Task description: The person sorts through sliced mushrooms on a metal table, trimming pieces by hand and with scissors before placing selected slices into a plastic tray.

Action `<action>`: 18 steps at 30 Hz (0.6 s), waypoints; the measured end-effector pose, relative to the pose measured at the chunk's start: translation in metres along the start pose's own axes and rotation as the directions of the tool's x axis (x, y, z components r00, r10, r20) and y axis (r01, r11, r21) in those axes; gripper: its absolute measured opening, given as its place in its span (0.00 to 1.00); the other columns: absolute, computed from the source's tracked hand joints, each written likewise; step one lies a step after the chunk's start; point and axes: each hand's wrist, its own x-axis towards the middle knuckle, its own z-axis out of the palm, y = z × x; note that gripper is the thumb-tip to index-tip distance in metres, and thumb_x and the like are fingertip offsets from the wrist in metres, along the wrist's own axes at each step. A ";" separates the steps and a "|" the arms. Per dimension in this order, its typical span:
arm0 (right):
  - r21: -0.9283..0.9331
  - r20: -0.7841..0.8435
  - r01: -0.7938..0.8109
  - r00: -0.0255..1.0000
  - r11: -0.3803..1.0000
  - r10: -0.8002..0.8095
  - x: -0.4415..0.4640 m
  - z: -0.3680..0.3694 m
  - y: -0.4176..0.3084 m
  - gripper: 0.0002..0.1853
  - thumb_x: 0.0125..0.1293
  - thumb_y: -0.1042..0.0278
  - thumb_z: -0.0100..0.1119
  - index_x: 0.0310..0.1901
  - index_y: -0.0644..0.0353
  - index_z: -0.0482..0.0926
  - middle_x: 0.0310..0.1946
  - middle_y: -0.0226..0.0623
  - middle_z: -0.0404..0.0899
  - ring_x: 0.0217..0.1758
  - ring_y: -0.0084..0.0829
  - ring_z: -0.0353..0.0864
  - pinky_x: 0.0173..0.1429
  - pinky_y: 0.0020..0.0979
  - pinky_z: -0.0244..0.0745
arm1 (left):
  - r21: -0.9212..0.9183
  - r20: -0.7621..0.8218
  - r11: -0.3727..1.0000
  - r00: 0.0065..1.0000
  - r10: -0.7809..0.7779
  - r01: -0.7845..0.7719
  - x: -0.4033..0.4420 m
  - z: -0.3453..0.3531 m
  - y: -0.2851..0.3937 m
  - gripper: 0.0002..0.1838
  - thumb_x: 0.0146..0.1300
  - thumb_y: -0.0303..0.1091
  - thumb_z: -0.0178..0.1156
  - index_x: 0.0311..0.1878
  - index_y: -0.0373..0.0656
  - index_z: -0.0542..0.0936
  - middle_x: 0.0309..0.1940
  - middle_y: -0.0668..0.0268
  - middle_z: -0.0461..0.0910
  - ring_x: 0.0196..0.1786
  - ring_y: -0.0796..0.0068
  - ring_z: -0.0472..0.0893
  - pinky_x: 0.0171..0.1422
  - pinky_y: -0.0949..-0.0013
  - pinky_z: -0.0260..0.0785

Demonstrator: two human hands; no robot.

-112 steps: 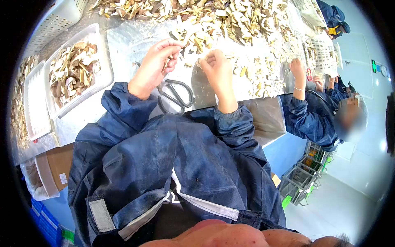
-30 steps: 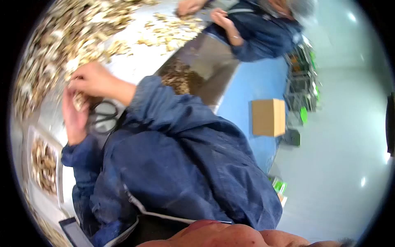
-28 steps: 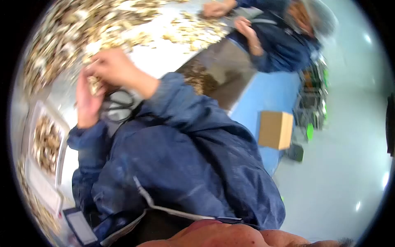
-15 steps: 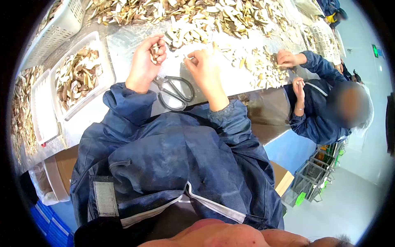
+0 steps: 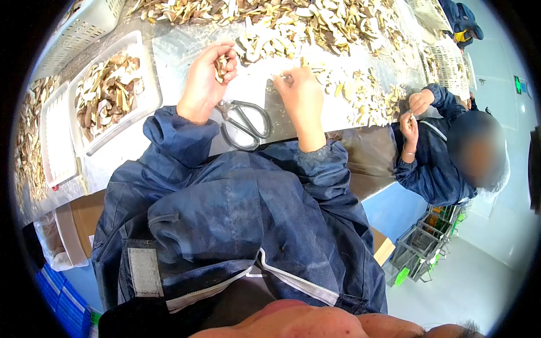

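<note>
Left hand (image 5: pixel 203 81) is clasping irregular mushroom slices (image 5: pixel 220 68) in curled fingers; right hand (image 5: pixel 305 98) is holding its fingers bent, closure unclear.

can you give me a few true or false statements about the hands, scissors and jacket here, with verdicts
1. The left hand holds some mushroom-like slices. True.
2. The scissors are gripped in the right hand. False: they lie on the table, apart from that hand.
3. A pile of slices lies on the table beyond both of the wearer's hands. True.
4. The wearer's jacket is bright yellow. False: it is dark blue.
5. The co-worker's hands are held wide apart. False: they are close together.
</note>
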 end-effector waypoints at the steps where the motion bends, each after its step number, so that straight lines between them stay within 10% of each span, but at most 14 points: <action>1: -0.036 -0.007 0.014 1.000 0.999 -0.014 -0.001 0.002 -0.002 0.08 0.57 0.66 0.69 0.30 0.60 0.83 0.33 0.43 0.79 0.35 0.47 0.81 0.40 0.42 0.75 | 0.010 0.011 1.000 1.000 -0.009 0.009 0.000 0.000 0.000 0.10 0.70 0.29 0.53 0.51 0.37 0.75 0.33 0.64 0.76 0.27 0.77 0.71 0.25 0.75 0.61; 7: -0.006 0.014 0.054 0.998 0.999 -0.054 0.002 0.006 0.001 0.08 0.59 0.63 0.68 0.34 0.59 0.85 0.32 0.42 0.81 0.34 0.41 0.83 0.39 0.38 0.76 | 0.110 0.027 0.992 0.998 -0.056 0.053 -0.004 0.007 -0.001 0.10 0.70 0.29 0.54 0.51 0.38 0.75 0.33 0.66 0.76 0.27 0.79 0.72 0.25 0.77 0.62; 10: 0.301 0.039 -0.016 0.999 0.954 0.004 0.003 0.001 -0.004 0.07 0.61 0.68 0.67 0.36 0.62 0.82 0.29 0.43 0.82 0.28 0.39 0.81 0.36 0.35 0.75 | 0.216 0.059 0.973 0.994 -0.092 0.078 -0.008 0.012 -0.002 0.10 0.70 0.30 0.56 0.51 0.39 0.77 0.33 0.68 0.76 0.27 0.82 0.72 0.24 0.79 0.61; 18: 0.765 0.441 -0.415 0.895 0.493 0.070 0.007 -0.007 -0.010 0.06 0.65 0.72 0.66 0.38 0.65 0.81 0.28 0.25 0.80 0.29 0.14 0.73 0.34 0.18 0.67 | 0.436 0.147 0.876 0.944 -0.296 0.207 -0.021 0.031 -0.007 0.09 0.70 0.36 0.62 0.46 0.42 0.80 0.28 0.76 0.74 0.25 0.91 0.71 0.22 0.84 0.58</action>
